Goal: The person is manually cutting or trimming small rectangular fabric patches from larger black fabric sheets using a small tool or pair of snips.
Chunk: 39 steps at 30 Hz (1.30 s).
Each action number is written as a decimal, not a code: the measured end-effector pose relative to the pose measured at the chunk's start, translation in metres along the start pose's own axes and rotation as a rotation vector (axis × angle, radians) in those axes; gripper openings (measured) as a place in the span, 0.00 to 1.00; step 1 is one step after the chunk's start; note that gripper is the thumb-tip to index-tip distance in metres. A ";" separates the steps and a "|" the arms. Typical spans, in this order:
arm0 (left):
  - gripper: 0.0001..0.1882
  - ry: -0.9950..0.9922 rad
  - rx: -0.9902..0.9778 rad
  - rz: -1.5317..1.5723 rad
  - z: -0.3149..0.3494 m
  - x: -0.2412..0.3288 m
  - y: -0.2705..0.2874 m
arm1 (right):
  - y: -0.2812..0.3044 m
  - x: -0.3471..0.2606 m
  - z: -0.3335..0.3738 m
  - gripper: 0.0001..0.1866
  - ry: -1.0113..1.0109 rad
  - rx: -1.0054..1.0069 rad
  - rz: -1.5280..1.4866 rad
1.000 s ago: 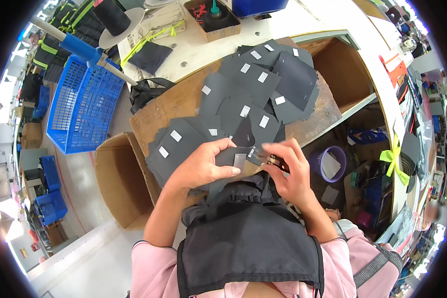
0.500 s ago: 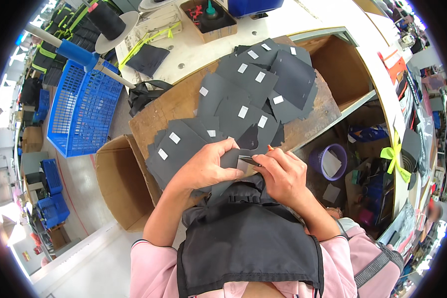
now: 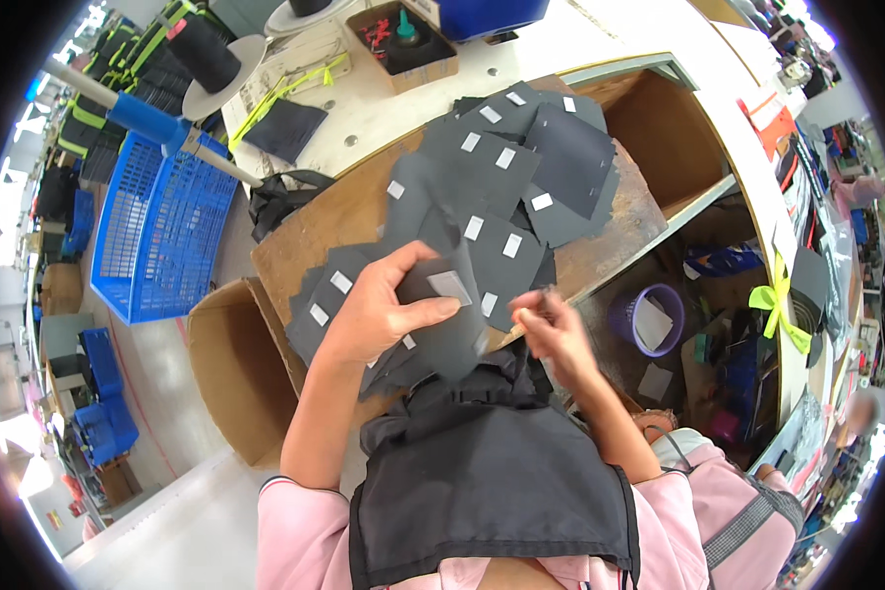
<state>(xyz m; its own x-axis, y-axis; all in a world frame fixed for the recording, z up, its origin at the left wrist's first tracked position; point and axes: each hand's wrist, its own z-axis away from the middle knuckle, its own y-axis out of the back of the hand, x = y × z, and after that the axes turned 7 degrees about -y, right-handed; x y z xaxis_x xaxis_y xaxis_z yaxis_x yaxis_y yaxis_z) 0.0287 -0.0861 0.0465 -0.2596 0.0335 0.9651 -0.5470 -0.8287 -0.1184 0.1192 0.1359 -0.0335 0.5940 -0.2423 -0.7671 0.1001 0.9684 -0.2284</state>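
My left hand [image 3: 379, 313] grips a dark grey fabric piece [image 3: 454, 339] between thumb and fingers. The piece bends upright and carries a white rectangular label [image 3: 449, 287] beside my thumb. Just right of it, my right hand [image 3: 556, 334] is blurred by motion, apart from the piece, with its fingers curled together. What those fingers hold is too smeared to make out. Beneath and beyond my hands, many similar grey pieces with white labels [image 3: 501, 157] overlap on a worn wooden board [image 3: 634, 202]. A smoother dark panel [image 3: 572, 162] lies on top of the pile.
An open cardboard box [image 3: 241, 364] stands left of the board, near a blue plastic basket [image 3: 162, 231]. Behind is a white table [image 3: 383, 113] with a thread cone [image 3: 204, 57] and a small tray [image 3: 428, 74]. A purple bin [image 3: 651, 320] sits at the right. Someone in pink is close on my right.
My right hand has come away from the fabric piece, moving right. My left hand has raised and turned the piece, so its white label now faces up.
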 end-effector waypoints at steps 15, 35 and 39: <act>0.33 -0.070 0.096 0.469 0.014 -0.072 0.050 | 0.025 -0.044 -0.025 0.12 0.094 -0.214 0.076; 0.18 0.068 0.184 0.083 -0.006 -0.042 -0.029 | -0.028 -0.028 0.033 0.19 0.978 0.333 0.989; 0.18 0.055 0.215 0.018 -0.004 -0.037 -0.035 | -0.029 -0.024 0.028 0.17 0.965 0.343 0.987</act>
<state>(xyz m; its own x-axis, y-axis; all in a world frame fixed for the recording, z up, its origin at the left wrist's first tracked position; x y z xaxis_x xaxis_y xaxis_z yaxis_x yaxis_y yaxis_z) 0.0538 -0.0562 0.0138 -0.3138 0.0435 0.9485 -0.3616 -0.9291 -0.0770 0.1244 0.1151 0.0080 -0.2218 0.7206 -0.6570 0.2398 0.6934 0.6795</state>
